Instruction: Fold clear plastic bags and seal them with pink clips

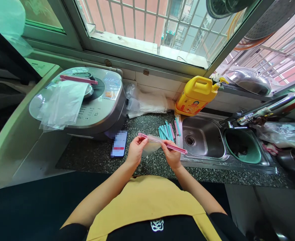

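My left hand (pixel 136 149) pinches the left end of a pink sealing clip (pixel 178 148) together with the top of a small clear plastic bag (pixel 150 145). My right hand (pixel 172 154) grips the same clip and bag further right. The clip runs slantwise over the bag's mouth, above the dark speckled counter (pixel 92 154). Behind the hands lie several teal and pink sealing clips (pixel 168 130) beside the sink. A second pink clip (pixel 78 79) and another clear bag (pixel 62 104) rest on top of the rice cooker (pixel 104 110).
A phone (pixel 119 144) lies on the counter left of my hands. A steel sink (pixel 202 140) with a green basin (pixel 242 147) and a tap (pixel 265 108) is on the right. A yellow detergent jug (pixel 196 95) and crumpled plastic bags (pixel 144 102) stand by the window.
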The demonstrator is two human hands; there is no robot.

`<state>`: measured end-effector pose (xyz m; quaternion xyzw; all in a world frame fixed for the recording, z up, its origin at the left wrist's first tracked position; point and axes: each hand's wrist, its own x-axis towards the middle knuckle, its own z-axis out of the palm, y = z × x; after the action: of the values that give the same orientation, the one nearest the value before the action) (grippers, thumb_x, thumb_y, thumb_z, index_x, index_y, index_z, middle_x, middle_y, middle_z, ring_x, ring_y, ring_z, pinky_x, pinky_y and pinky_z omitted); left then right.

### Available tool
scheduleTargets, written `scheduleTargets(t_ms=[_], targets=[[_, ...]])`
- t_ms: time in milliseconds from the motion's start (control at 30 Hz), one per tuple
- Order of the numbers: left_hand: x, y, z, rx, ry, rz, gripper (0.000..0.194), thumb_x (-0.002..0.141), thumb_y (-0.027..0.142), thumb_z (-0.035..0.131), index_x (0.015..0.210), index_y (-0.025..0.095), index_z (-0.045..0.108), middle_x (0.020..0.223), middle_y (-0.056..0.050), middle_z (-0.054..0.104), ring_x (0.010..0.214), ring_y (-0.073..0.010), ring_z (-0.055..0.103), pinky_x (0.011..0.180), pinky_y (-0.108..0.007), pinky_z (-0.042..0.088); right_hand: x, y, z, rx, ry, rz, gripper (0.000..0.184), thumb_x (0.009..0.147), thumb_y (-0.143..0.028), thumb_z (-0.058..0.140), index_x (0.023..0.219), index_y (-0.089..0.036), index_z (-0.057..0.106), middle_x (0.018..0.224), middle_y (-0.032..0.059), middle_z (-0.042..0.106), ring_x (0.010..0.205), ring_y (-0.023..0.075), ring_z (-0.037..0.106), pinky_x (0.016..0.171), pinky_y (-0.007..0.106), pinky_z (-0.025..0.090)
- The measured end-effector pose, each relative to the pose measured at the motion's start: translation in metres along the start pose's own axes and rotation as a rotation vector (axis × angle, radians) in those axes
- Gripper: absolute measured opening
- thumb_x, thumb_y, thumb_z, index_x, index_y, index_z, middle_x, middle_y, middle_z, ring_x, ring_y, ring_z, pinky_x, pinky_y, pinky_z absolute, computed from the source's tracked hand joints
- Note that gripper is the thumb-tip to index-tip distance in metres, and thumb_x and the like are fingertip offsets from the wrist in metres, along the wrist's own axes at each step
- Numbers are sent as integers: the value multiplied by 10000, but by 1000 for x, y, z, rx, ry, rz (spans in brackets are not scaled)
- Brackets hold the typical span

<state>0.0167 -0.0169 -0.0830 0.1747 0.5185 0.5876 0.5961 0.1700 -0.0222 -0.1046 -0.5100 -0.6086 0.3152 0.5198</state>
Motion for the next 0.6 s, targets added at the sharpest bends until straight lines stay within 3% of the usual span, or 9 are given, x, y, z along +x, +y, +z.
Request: scheduleTargets(t_ms=[367,600], targets=[[1,2,-6,18,-20,-9,334,441,368,803,639,133,671,608,8,648,567,-98,523,597,-215,418,-1,-3,-2,-25,-51,12,154,826,-308,591,833,-192,691,783,47,690,739,175,640,721,322,532],[0,5,-4,-67,41,-74,352,393,341,816,623,124,662,598,15,648,543,-76,521,576,-190,387,-9,6,-6,69,-121,1,358,834,-398,592,1128,-195,616,1007,107,687,804,198,661,735,356,552]])
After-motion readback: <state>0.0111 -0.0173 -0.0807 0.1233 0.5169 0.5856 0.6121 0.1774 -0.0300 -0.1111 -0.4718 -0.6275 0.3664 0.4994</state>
